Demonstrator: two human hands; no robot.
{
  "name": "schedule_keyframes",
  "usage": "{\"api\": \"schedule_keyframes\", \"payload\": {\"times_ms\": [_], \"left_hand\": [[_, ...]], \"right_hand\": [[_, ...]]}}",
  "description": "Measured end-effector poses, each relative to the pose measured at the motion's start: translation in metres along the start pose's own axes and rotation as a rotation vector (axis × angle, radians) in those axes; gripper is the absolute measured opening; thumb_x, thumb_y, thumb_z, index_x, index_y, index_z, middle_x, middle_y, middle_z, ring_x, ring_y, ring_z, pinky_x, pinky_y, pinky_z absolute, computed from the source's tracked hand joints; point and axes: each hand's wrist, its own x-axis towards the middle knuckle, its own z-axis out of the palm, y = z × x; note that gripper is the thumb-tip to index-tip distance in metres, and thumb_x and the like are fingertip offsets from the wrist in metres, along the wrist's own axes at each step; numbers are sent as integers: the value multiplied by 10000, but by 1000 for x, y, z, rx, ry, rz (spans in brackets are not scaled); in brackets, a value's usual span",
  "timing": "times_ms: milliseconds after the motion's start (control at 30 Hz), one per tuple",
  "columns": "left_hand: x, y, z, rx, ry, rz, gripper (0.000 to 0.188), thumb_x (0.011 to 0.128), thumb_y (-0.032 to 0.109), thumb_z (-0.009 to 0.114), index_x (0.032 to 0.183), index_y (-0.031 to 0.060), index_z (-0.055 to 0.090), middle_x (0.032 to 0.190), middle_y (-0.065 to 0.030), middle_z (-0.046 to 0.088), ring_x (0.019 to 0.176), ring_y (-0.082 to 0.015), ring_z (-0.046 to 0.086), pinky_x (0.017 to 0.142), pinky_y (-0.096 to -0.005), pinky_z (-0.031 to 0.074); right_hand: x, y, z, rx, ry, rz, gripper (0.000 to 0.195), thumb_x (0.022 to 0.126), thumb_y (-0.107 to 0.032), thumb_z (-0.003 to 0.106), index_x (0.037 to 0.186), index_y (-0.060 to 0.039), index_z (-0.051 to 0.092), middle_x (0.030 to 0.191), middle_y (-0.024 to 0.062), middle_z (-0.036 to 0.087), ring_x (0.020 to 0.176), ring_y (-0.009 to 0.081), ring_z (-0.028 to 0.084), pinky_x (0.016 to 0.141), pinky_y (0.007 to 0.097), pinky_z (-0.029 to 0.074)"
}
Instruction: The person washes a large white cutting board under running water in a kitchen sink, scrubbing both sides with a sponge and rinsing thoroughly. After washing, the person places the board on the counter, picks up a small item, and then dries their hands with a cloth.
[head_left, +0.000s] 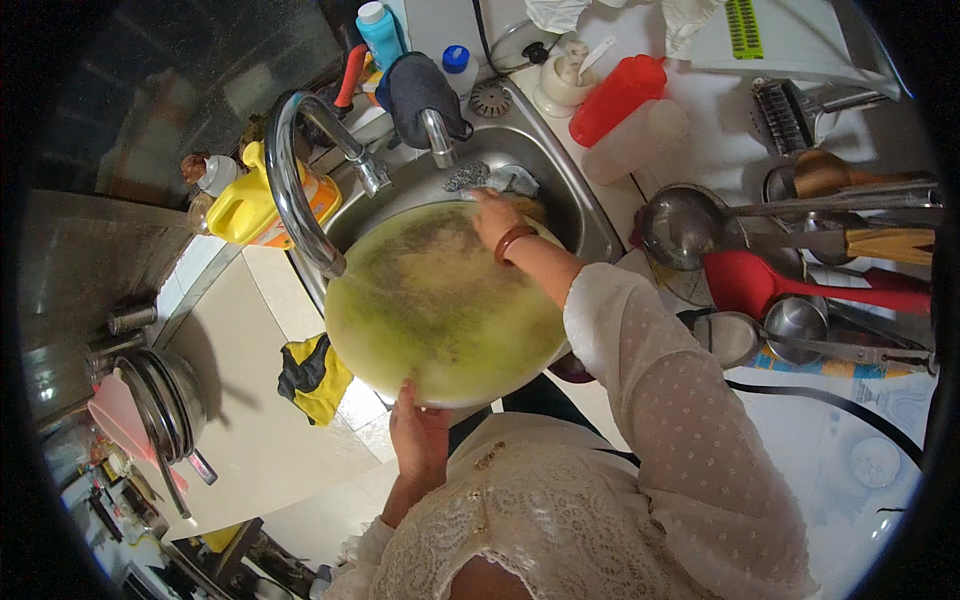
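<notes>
A large winter melon or similar round board-like thing cannot be told apart for certain; this round yellow-green slab (442, 322) with dark stains leans over the steel sink (592, 217). My left hand (418, 427) grips its lower edge, thumb on the face. My right hand (499, 225) is at its upper edge, fingers reaching toward a grey cloth (514, 180) and a steel wool scrubber (466, 175) in the sink; whether it touches them is unclear. The chrome faucet (300, 172) arches above the sink's left side.
A yellow jug (259, 202) stands left of the sink, and a yellow-and-black cloth (315, 379) lies on the counter. Stacked metal bowls (176, 405) are farther left. To the right are a red bottle (619, 97), a steel ladle (682, 225) and a red spatula (742, 285).
</notes>
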Motion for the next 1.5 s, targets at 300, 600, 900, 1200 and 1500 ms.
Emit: {"api": "schedule_keyframes", "payload": {"times_ms": [300, 600, 900, 1200, 1500], "left_hand": [[4, -9, -2, 38, 12, -43, 407, 969, 276, 519, 1267, 7, 451, 1266, -115, 545, 1152, -256, 550, 971, -455, 469], [32, -41, -14, -45, -10, -170, 341, 975, 258, 510, 1229, 30, 511, 1212, -107, 595, 1112, -252, 584, 955, -461, 480], [40, -71, -44, -150, -104, -240, 351, 983, 250, 488, 1255, 28, 489, 1253, -104, 569, 1137, -245, 562, 974, -426, 468], [43, -70, -49, -212, -169, -238, 365, 969, 221, 511, 1258, 2, 478, 1235, -117, 576, 1137, -245, 572, 985, -420, 469], [47, -68, -51, -221, -121, -263, 356, 978, 217, 496, 1236, -29, 479, 1227, -152, 574, 1127, -262, 580, 963, -433, 483]], "right_hand": [[108, 84, 56, -302, -32, -4, 360, 832, -64, 559, 1150, -199, 661, 1454, 140, 381, 1322, 305, 378, 1095, 372, 321], [168, 147, 78, -114, 75, 92, 493, 831, -199, 664, 1279, -77, 499, 1348, 186, 468, 1284, 352, 402, 1014, 466, 409], [117, 60, 28, -83, 606, -183, 331, 772, -92, 697, 1060, -62, 536, 1081, 138, 546, 1004, 375, 522, 864, 450, 425], [-38, -45, 74, 79, -206, -598, 245, 771, -198, 700, 998, -123, 648, 1063, 119, 571, 1003, 337, 538, 876, 424, 442], [-26, -101, 103, 270, -652, -55, 157, 833, -182, 634, 959, -117, 568, 975, 128, 555, 945, 330, 545, 856, 415, 436]]}}
